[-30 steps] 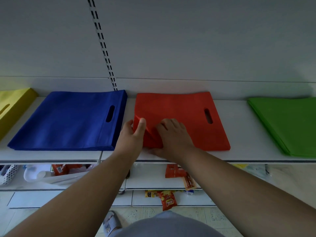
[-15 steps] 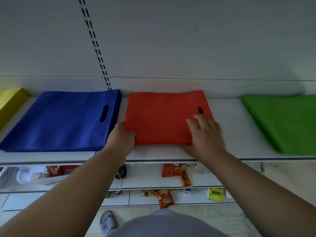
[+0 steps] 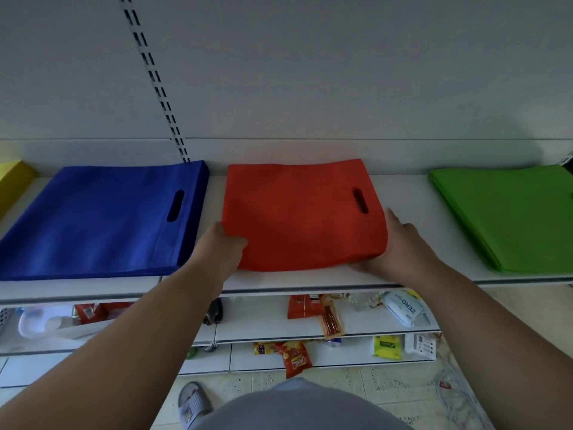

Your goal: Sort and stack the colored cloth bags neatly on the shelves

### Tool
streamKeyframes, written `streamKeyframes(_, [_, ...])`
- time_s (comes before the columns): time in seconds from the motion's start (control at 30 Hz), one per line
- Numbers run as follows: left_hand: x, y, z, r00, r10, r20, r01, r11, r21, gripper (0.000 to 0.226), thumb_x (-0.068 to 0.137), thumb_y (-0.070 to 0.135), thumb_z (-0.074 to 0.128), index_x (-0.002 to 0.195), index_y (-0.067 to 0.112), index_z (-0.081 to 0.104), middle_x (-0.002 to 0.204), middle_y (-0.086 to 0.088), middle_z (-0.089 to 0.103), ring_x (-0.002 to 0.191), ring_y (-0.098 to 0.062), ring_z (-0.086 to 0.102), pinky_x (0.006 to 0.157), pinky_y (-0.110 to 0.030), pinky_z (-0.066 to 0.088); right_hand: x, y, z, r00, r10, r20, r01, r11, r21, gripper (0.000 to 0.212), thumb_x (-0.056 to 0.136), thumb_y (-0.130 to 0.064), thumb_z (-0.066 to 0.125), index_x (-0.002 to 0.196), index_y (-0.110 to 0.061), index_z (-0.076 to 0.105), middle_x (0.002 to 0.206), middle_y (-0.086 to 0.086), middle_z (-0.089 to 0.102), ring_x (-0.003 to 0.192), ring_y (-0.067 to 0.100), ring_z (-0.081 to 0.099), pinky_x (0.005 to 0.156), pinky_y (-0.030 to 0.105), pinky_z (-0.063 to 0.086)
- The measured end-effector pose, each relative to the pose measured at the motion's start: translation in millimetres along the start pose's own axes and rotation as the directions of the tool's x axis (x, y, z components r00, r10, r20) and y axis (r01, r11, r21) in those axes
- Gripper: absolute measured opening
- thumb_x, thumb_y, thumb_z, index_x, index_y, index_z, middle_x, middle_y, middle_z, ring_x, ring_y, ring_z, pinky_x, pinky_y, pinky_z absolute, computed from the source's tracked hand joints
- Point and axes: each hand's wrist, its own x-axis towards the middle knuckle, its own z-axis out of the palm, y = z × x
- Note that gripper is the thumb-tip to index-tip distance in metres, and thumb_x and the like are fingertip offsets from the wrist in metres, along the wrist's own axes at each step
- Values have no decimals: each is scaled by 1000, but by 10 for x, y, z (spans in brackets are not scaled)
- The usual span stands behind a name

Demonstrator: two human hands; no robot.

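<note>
— Right, where's the red bag [image 3: 297, 212]?

— Flat on the white shelf [image 3: 412, 193], its handle slot towards the right end. I'm on it with both hands. My left hand [image 3: 221, 246] grips its near left corner, fingers tucked under the cloth. My right hand [image 3: 395, 246] cups its near right corner, thumb lying along the right edge, fingers curled under the front.

— And around the red bag?

— To its left, just apart, the blue stack [image 3: 102, 218], slot towards the red bag. Further left of that, a sliver of the yellow stack [image 3: 12, 178]. To the red bag's right, well apart, the green stack [image 3: 508, 212].

— Below it?

— Lower shelves with snack packets [image 3: 302, 305] and a white pack marked ZERO [image 3: 403, 307], down to the right. Under those, a chip bag [image 3: 294, 358], and a grey slipper [image 3: 192, 401] on the floor.
</note>
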Motion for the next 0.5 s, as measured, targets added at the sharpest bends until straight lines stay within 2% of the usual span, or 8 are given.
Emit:
streamKeyframes(0.07, [12,48,2,999,-10,34,10,1000,5,10,92,11,51,92,19,57,103,-19,68,90,-35,66,81,-43,54,-1,-14,-11,998,52,23,-52,999,-9,111,38,-78,76,129,-35,28,112,8,51,100,27,55,84,43,51])
streamKeyframes(0.13, [32,56,-29,1000,-9,25,9,1000,-2,15,94,8,47,94,18,58,105,-20,68,84,-30,61,77,-39,53,-26,-25,-37,995,98,16,-97,994,-60,113,40,-79,76,131,-31,28,115,10,49,107,32,54,88,45,50])
streamKeyframes(0.2, [36,25,-43,1000,-20,-12,20,1000,-20,17,93,6,46,95,18,58,108,-22,67,83,-29,60,76,-41,52,-24,-25,-41,998,64,13,-63,997,-54,105,41,-78,75,125,-29,35,111,3,53,103,26,56,84,41,51])
streamKeyframes(0.27, [18,-31,-37,999,-45,-3,45,998,-39,14,94,8,49,96,21,54,111,-19,66,92,-31,63,79,-41,53,-36,-40,-64,998,1,59,-5,998,63,91,44,-67,81,116,-30,41,103,-6,60,93,15,61,76,37,53])
streamKeyframes(0.37, [36,-23,-95,992,-101,77,111,983,-145,21,90,18,60,111,17,55,112,-11,67,101,-30,65,92,-46,52,-119,-39,-183,989,-74,125,47,977,206,79,57,-41,89,120,-29,43,100,-8,64,91,12,62,84,38,53])
streamKeyframes(0.43, [92,63,-142,982,-138,132,165,961,-220,29,90,20,62,119,13,57,112,-8,69,102,-27,66,98,-48,49,-171,-33,-245,989,-108,96,89,979,183,80,65,-31,88,129,-22,40,98,-7,58,91,13,58,82,33,49])
streamKeyframes(0.5, [113,139,-147,980,-141,141,168,964,-207,23,95,17,57,116,11,59,108,-8,69,99,-26,66,99,-47,48,-171,-11,-235,985,-160,66,148,975,166,80,65,-29,88,129,-24,40,98,-9,59,92,13,60,75,30,48])
